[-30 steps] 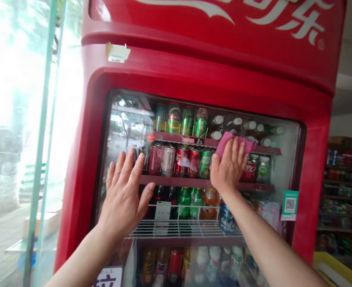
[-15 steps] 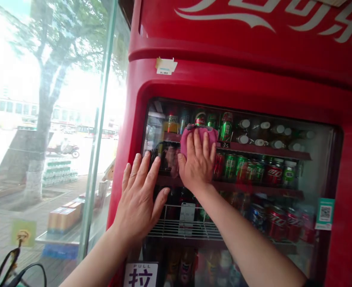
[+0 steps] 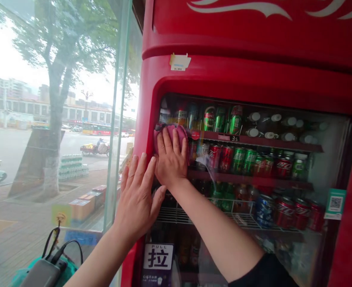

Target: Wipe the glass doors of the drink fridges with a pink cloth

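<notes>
My right hand [image 3: 172, 161] presses a pink cloth [image 3: 180, 133] against the glass door [image 3: 322, 159] of a red drinks fridge. The cloth lies under its fingers at the upper left corner of the glass, by the red frame. Just left of it and lower, my left hand [image 3: 138, 195] is spread with fingers straight, seemingly resting on the door's red left edge, with nothing in it. Behind the glass, the cloth and right hand hide part of the shelves of cans [image 3: 238, 160].
Bottles lie on the upper shelf. A sign reading PULL [image 3: 158, 256] is at the lower left of the door, a QR sticker [image 3: 335, 204] at the right. Left stands a glass pane [image 3: 116, 119]; a grey device with cables [image 3: 44, 273] is at the lower left.
My right hand has slid the pink cloth leftward across the glass to its left edge, close to my left hand. My left hand stays spread. The view has shifted somewhat.
</notes>
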The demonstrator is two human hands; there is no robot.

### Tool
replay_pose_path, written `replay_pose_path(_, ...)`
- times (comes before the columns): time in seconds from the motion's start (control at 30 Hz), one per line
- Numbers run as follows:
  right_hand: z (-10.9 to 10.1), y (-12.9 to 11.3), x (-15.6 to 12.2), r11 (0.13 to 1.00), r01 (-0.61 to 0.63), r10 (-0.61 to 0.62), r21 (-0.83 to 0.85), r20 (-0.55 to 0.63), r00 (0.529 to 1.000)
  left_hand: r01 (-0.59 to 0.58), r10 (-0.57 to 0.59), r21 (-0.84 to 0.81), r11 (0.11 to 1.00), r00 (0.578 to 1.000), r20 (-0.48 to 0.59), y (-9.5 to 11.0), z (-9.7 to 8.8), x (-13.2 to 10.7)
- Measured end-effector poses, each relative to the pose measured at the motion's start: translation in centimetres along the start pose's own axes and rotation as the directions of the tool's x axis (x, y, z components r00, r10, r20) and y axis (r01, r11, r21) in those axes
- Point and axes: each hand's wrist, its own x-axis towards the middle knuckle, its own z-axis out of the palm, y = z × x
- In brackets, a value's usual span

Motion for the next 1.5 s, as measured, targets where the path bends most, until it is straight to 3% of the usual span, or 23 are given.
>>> replay_pose_path(0.13, 0.5, 0.7, -3.9, 0.994, 0.099, -0.096, -0.043, 0.071, 0.993, 0.011, -0.010, -0.047, 0.999, 1.000, 0.015, 1.1, 1.0, -2.7)
replay_pose_path(0.3, -1.4, 6.2, -9.2, 0.968, 0.237, -0.228, -0.086, 0.101, 0.968, 0.039, -0.034, -0.130, 0.991, 0.999, 0.041, 3.0, 0.8, -5.6)
replay_pose_path(0.37, -2.5, 8.6, -11.3, 0.976, 0.164, -0.160, -0.145, 0.040, 0.986, 0.080, -0.074, -0.177, 0.981, 0.996, 0.043, 3.5, 0.1, -6.7)
replay_pose_path(0.47, -3.2, 10.3, -13.7, 0.976, -0.095, 0.074, -0.197, -0.110, 0.991, 0.143, -0.130, -0.222, 0.964, 0.989, 0.073, 3.8, -1.0, -8.4)
replay_pose_path(0.57, -2.2, 8.4, -14.6, 0.927, -0.337, 0.303, -0.165, -0.203, 0.931, 0.195, -0.170, -0.241, 0.951, 0.978, 0.121, 3.8, -1.4, -9.7)
replay_pose_path(0.63, -1.0, 5.6, -14.6, 0.910, -0.386, 0.364, -0.152, -0.153, 0.919, 0.233, -0.202, -0.259, 0.937, 0.969, 0.141, 3.8, -1.3, -10.3)
replay_pose_path(0.77, 1.8, -0.3, -14.2, 0.976, -0.186, 0.201, -0.114, 0.139, 0.970, 0.304, -0.266, -0.272, 0.913, 0.949, 0.169, 4.3, -0.2, -10.9)
replay_pose_path(0.9, 3.5, -2.0, -14.3, 0.997, -0.053, 0.064, -0.058, 0.203, 0.977, 0.312, -0.272, -0.274, 0.910, 0.946, 0.174, 5.3, 1.4, -11.0)
replay_pose_path(1.03, 3.0, 1.0, -15.7, 0.994, 0.111, -0.110, 0.003, 0.151, 0.982, 0.288, -0.259, -0.300, 0.909, 0.957, 0.134, 6.8, 3.1, -10.5)
replay_pose_path(1.1, 2.1, 3.3, -16.6, 0.990, 0.140, -0.140, 0.011, 0.131, 0.981, 0.280, -0.250, -0.313, 0.908, 0.959, 0.132, 8.0, 4.1, -10.2)
replay_pose_path(1.33, -2.6, 12.5, -20.1, 0.994, 0.072, -0.067, -0.076, 0.068, 0.995, 0.233, -0.180, -0.384, 0.893, 0.969, 0.169, 13.7, 7.7, -9.5)
replay_pose_path(1.5, -5.3, 16.3, -21.6, 0.998, -0.055, 0.051, -0.037, -0.107, 0.993, 0.076, 0.015, -0.533, 0.843, 0.986, 0.164, 17.4, 9.2, -6.3)
